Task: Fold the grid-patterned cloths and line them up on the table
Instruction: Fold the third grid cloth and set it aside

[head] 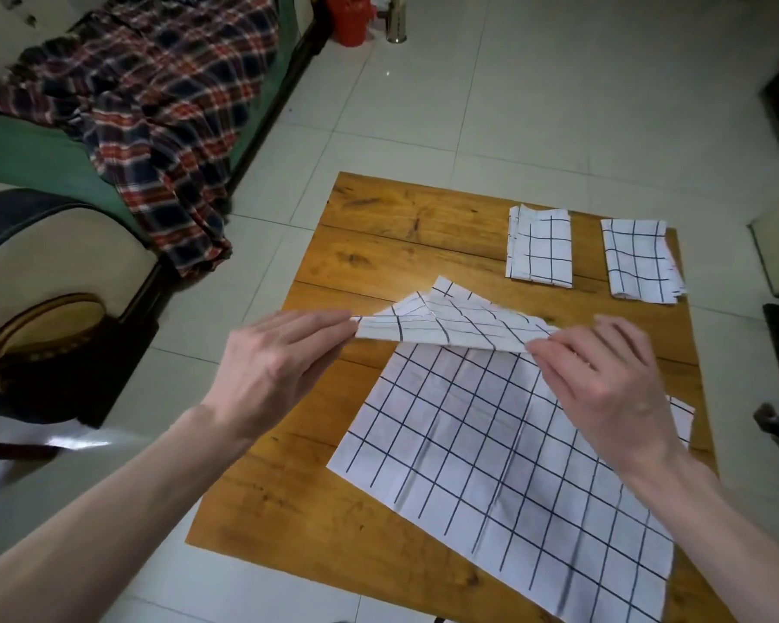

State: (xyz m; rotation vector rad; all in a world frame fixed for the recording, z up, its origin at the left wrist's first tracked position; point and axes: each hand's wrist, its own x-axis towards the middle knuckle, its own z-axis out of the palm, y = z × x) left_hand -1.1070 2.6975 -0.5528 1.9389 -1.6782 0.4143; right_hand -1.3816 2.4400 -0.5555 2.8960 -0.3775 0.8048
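A large white cloth with a black grid (491, 460) lies spread on the wooden table (378, 245). Its far edge is lifted and turned back toward me. My left hand (271, 370) pinches the left end of that raised edge. My right hand (603, 379) pinches the right end. Two folded grid cloths lie side by side at the table's far right: one (539, 247) on the left, the other (639, 260) near the right edge.
A sofa with a plaid blanket (154, 110) stands to the left on the tiled floor. A red container (351, 15) and a metal post stand at the back. Dark furniture edges the right side. Bare wood shows on the table's far left.
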